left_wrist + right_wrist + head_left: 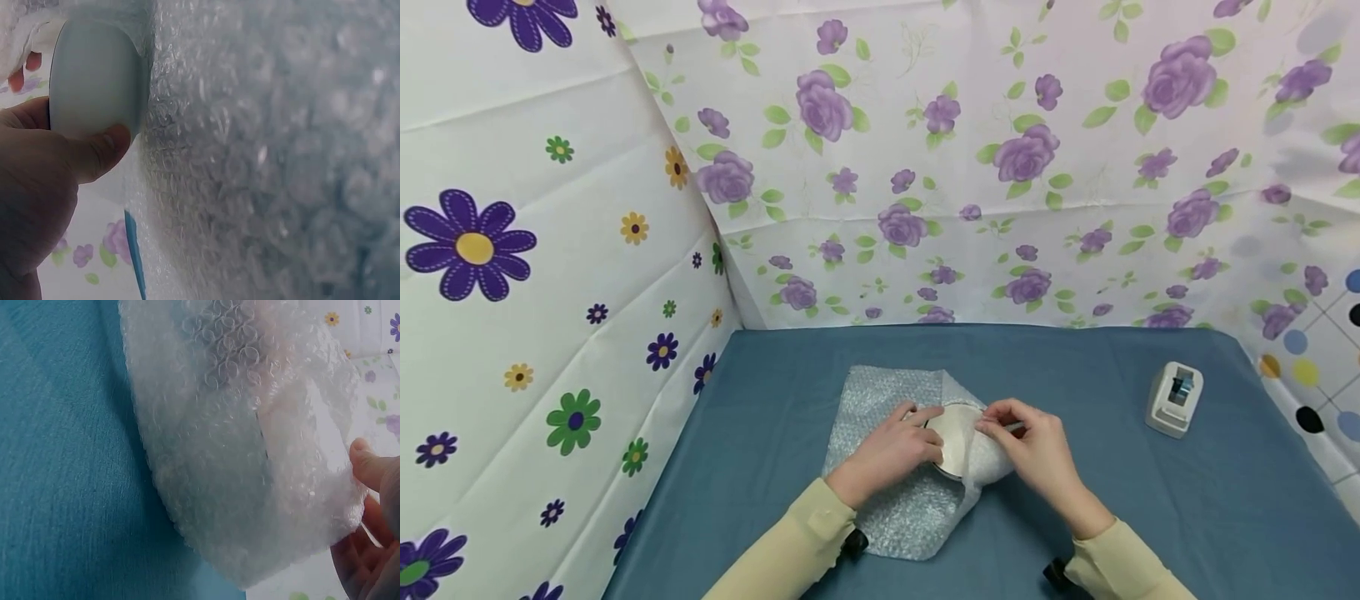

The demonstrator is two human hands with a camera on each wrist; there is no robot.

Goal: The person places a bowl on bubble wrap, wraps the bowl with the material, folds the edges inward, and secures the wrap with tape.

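Observation:
A pale bowl point(951, 437) with a thin dark rim lies on a sheet of bubble wrap point(891, 517). My left hand point(898, 450) grips the bowl's left side; in the left wrist view its thumb point(112, 144) presses the smooth outer wall of the bowl point(94, 78). My right hand point(1033, 442) pinches an edge of the bubble wrap, which is folded up over the bowl's right part. From the right wrist, the bubble wrap point(219, 469) bulges around the bowl, with the thumb point(369, 462) at its edge. The wrap hides the bowl's right side.
A white tape dispenser point(1176, 400) stands to the right on the blue tablecloth point(760, 400). Flowered sheets point(955, 167) hang behind the table and along its left side. The wrap's flat part spreads to the left, under my left forearm.

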